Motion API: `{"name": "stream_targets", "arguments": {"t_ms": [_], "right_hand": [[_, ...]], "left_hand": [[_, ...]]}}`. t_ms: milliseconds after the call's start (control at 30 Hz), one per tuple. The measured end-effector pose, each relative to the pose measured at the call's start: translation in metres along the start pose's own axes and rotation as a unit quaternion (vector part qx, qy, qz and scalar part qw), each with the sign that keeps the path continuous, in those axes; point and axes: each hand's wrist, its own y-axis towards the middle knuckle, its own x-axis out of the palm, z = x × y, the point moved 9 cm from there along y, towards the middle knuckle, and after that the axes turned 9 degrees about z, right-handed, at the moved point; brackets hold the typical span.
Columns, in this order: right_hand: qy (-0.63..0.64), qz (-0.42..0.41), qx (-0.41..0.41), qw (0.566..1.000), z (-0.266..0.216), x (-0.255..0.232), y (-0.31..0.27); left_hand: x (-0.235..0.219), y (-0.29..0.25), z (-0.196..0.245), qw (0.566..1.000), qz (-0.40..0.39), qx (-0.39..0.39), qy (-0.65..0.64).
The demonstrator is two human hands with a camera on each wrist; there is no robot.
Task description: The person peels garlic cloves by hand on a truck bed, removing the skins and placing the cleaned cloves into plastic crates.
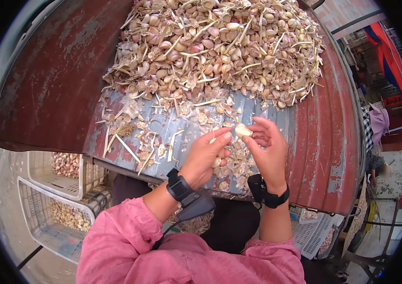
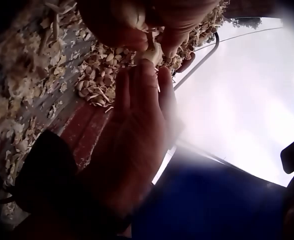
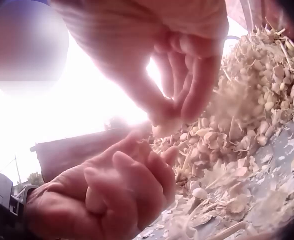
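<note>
Rusty red corrugated metal sheeting (image 1: pixel 54 80) served as your tabletop, its middle strip worn to a pale blue-grey, and a big heap of garlic cloves (image 1: pixel 215 45) mixed with dry stalks sat at the far end of it. Loose papery skins (image 1: pixel 163 135) lay scattered between that heap and you. Your left hand (image 1: pixel 205 154) and your right hand (image 1: pixel 268 146) were raised together just above the near part of the sheet, fingertips meeting. Both hands pinched one garlic clove (image 1: pixel 242 129) between them: your right thumb and fingers curled round its pale body, and your left thumb and forefinger closed on its near end. In the left wrist view the clove (image 2: pixel 152 50) showed as a whitish tip above your straight left fingers (image 2: pixel 147 95), with skins strewn on the sheet behind. The right wrist view was washed out by glare, so the clove itself was hard to make out there, though the heap (image 3: pixel 257 95) showed to the right. You wore pink sleeves (image 1: pixel 125 236). White plastic crates (image 1: pixel 58 189) holding more cloves stood below the sheet on your left.
</note>
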Motion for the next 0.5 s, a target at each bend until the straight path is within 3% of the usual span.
{"name": "stream_targets", "arguments": {"t_ms": [67,100,167,267,333,367,433,467,500], "right_hand": [[-0.031,-0.005,-0.039,0.999,-0.017,0.001,-0.014],[-0.067,-0.013,-0.081,0.994,-0.026,0.003,-0.019],[-0.075,-0.006,-0.087,0.993,-0.027,0.002,-0.022],[0.003,-0.011,-0.021,1.0,-0.011,-0.002,-0.022],[0.179,0.04,0.139,0.973,0.015,-0.008,-0.024],[0.18,0.04,0.139,0.973,0.018,-0.01,-0.023],[0.074,-0.034,0.114,0.99,0.026,-0.004,-0.024],[0.01,-0.027,0.031,0.999,0.017,0.002,-0.023],[0.01,-0.025,0.033,0.999,0.02,0.007,-0.023]], "left_hand": [[0.015,-0.007,0.009,0.994,-0.053,0.063,0.076],[0.015,-0.009,0.01,0.994,-0.051,0.062,0.08],[0.02,-0.012,0.009,0.99,-0.07,0.058,0.107],[0.022,-0.013,0.005,0.99,-0.083,0.034,0.105],[0.021,-0.011,0.005,0.99,-0.072,0.059,0.111],[0.019,-0.01,0.007,0.988,-0.058,0.084,0.114],[0.019,-0.01,0.009,0.98,-0.057,0.123,0.144],[0.021,-0.011,0.012,0.97,-0.059,0.159,0.172],[0.022,-0.01,0.012,0.97,-0.06,0.157,0.173]]}}
